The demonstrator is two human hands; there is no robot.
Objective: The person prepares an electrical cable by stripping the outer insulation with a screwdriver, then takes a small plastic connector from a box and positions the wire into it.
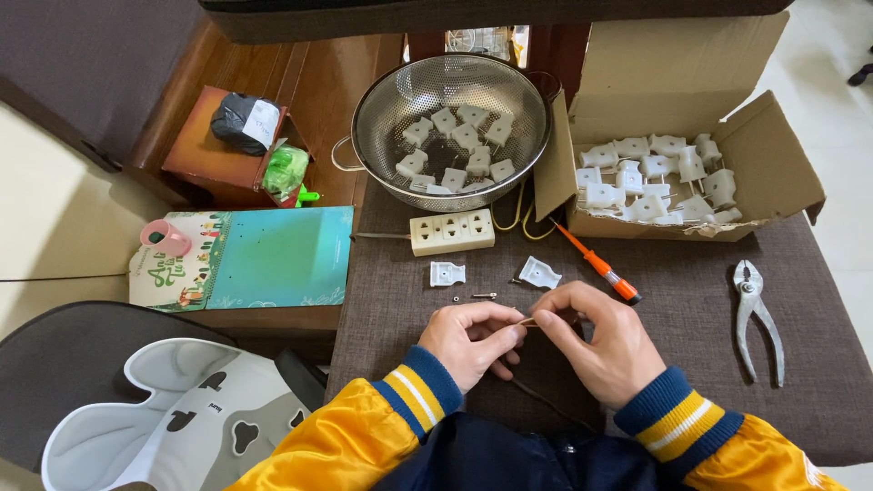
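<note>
1. My left hand [468, 338] and right hand [596, 338] meet over the grey cloth [691, 336]. Both pinch narrow on the bare end of a thin wire [527, 320], thumb against forefinger on each side.
2. The wire runs back under my right palm and down toward my lap as a dark cord [541, 400].
3. To do this well, I judge I should hold the left pinch fixed and roll with the right alone, so the strands twist tight and none splay.
4. Keep the grip close to the tip; a loose strand would be hard to spot at this size.
5. Just ahead lie two white plug halves [446, 273], one small screw [484, 296], one power strip [452, 232] and one orange screwdriver [600, 268].
6. One pair of pliers [757, 318] lies well to my right.
7. The colander [382, 109] holds about ten white plug parts; the box [773, 155] holds roughly fifteen plugs, too piled to count exactly.
</note>
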